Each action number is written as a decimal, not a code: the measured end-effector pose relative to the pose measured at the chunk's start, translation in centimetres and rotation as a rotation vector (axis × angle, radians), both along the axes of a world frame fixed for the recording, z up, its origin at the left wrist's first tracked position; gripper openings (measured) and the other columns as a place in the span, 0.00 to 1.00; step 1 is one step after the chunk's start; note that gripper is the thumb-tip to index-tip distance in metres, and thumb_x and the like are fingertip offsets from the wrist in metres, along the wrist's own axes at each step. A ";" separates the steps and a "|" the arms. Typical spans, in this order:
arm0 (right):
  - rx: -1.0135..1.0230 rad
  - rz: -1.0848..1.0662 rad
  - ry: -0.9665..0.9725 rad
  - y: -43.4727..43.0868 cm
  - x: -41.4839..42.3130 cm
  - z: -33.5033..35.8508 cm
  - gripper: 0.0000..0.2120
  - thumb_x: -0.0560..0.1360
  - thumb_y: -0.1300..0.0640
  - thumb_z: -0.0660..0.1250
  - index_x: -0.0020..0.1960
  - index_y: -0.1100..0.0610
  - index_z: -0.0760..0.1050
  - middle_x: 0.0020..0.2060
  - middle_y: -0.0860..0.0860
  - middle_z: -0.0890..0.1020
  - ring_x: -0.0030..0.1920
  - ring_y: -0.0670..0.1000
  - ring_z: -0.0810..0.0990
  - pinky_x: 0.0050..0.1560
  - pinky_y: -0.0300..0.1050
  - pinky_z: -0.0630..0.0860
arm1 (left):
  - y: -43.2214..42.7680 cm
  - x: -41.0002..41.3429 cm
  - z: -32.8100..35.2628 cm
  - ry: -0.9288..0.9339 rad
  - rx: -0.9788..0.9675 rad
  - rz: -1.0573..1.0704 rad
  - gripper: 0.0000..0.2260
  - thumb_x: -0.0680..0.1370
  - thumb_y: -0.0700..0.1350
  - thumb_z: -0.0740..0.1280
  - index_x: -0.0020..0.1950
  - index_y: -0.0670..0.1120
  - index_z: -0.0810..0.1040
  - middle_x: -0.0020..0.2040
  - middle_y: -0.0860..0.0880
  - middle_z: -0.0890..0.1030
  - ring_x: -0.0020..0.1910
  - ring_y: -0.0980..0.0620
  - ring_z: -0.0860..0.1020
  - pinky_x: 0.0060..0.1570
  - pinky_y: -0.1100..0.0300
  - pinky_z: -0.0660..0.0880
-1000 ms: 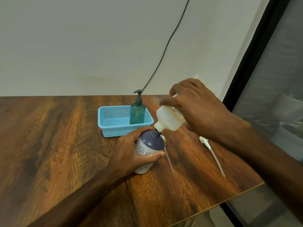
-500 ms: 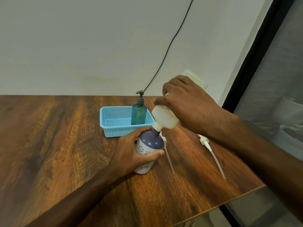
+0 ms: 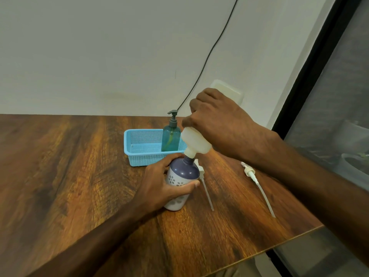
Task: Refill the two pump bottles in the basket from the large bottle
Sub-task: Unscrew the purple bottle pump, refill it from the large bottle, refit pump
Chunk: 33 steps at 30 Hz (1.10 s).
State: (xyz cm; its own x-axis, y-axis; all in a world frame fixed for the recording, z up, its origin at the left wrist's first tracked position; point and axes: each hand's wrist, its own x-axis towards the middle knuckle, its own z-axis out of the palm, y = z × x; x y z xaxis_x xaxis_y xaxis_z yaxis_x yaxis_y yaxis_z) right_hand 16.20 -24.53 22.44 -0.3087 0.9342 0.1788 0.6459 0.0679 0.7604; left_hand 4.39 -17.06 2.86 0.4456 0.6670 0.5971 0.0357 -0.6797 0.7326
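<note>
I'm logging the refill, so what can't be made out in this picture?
Head view only:
- Level in the floral bottle: opaque wall and left hand hide it.
- Any flow: neck of the large bottle covers the mouth.
- Any label on it: under the right hand.
- Head of the nearer loose pump: partly behind the floral bottle.

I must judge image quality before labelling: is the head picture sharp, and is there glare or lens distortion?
Head view: the purple bottle and blue basket are sharp, the forearms near the lower edge smeared; soft light, a sheen on the table beside the large bottle; the wide-angle lens tilts the window frame.
</note>
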 end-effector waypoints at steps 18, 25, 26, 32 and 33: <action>0.020 -0.032 -0.108 0.8 -1.7 0.1 0.23 0.74 0.54 0.71 0.68 0.54 0.71 0.66 0.58 0.74 0.68 0.59 0.70 0.71 0.55 0.61 | 0.1 -0.2 0.0 0.039 -0.031 0.018 0.29 0.65 0.61 0.79 0.62 0.65 0.71 0.56 0.68 0.78 0.57 0.70 0.77 0.53 0.76 0.73; 0.022 -0.038 -0.156 0.9 -2.3 0.0 0.23 0.75 0.54 0.71 0.68 0.55 0.71 0.66 0.58 0.74 0.68 0.60 0.70 0.71 0.55 0.61 | 0.1 -0.2 0.1 0.036 -0.030 0.020 0.28 0.65 0.61 0.79 0.61 0.65 0.72 0.56 0.66 0.80 0.57 0.68 0.78 0.53 0.74 0.74; 0.025 -0.037 -0.161 0.9 -2.3 0.0 0.23 0.75 0.54 0.71 0.68 0.55 0.71 0.66 0.58 0.74 0.67 0.60 0.70 0.71 0.55 0.61 | 0.1 -0.2 0.1 0.035 -0.027 0.022 0.28 0.65 0.61 0.79 0.61 0.66 0.72 0.55 0.67 0.80 0.56 0.68 0.78 0.53 0.75 0.74; 0.036 -0.037 -0.189 1.2 -2.6 -0.1 0.20 0.76 0.56 0.69 0.66 0.59 0.72 0.66 0.60 0.73 0.67 0.60 0.70 0.71 0.55 0.60 | 0.1 -0.3 0.2 0.042 -0.035 0.018 0.28 0.65 0.62 0.79 0.61 0.64 0.72 0.56 0.66 0.80 0.57 0.67 0.79 0.53 0.74 0.74; 0.037 -0.037 -0.191 1.2 -2.6 -0.2 0.20 0.76 0.56 0.69 0.66 0.59 0.72 0.66 0.60 0.73 0.68 0.60 0.70 0.71 0.55 0.60 | 0.1 -0.3 0.2 0.038 -0.033 0.019 0.28 0.65 0.62 0.79 0.62 0.64 0.72 0.56 0.66 0.80 0.57 0.67 0.79 0.53 0.74 0.75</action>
State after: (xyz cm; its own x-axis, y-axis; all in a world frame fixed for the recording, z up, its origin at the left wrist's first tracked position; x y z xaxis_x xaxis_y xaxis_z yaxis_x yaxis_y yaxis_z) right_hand 13.62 -23.36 22.29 -0.3059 0.9394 0.1550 0.4915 0.0164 0.8707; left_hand 4.11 -16.98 3.06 0.4545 0.6944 0.5578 0.0766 -0.6544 0.7523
